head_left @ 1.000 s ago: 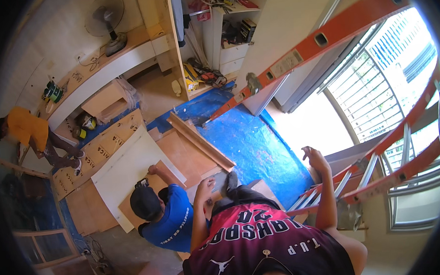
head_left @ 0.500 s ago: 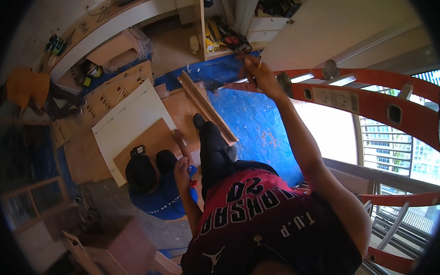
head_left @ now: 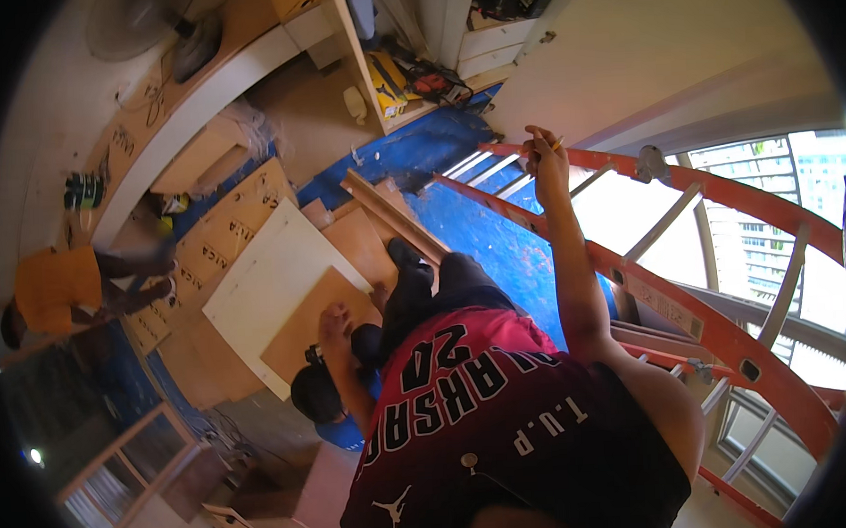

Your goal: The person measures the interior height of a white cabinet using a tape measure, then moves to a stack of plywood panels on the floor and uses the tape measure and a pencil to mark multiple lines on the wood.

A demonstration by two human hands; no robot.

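Note:
My right hand (head_left: pixel 548 159) is raised beside the orange stepladder (head_left: pixel 572 227), with the fingers closed on a thin yellow pencil (head_left: pixel 557 144). The ladder's rails and rungs run along the right of that forearm. My left hand (head_left: pixel 334 326) is held up in front of my body, its fingers loosely apart and nothing visible in them. Below it lie a brown board (head_left: pixel 305 318) and a larger white panel (head_left: pixel 259 281). Partly hidden by my left arm is a co-worker in a dark cap (head_left: pixel 313 393), low beside the boards.
A long wooden strip (head_left: pixel 392 211) lies across the blue floor sheet (head_left: pixel 473 226). Another person in an orange shirt (head_left: pixel 58 289) bends at the far left. Power tools (head_left: pixel 434 80) sit by the cabinet at the back. A fan (head_left: pixel 191 43) stands on the bench top. Windows (head_left: pixel 752 221) are at the right.
My view has turned and shifted. My right hand has moved right with the pencil. The left hand has moved away from my chest, over the boards. The person in orange has shifted lower in view.

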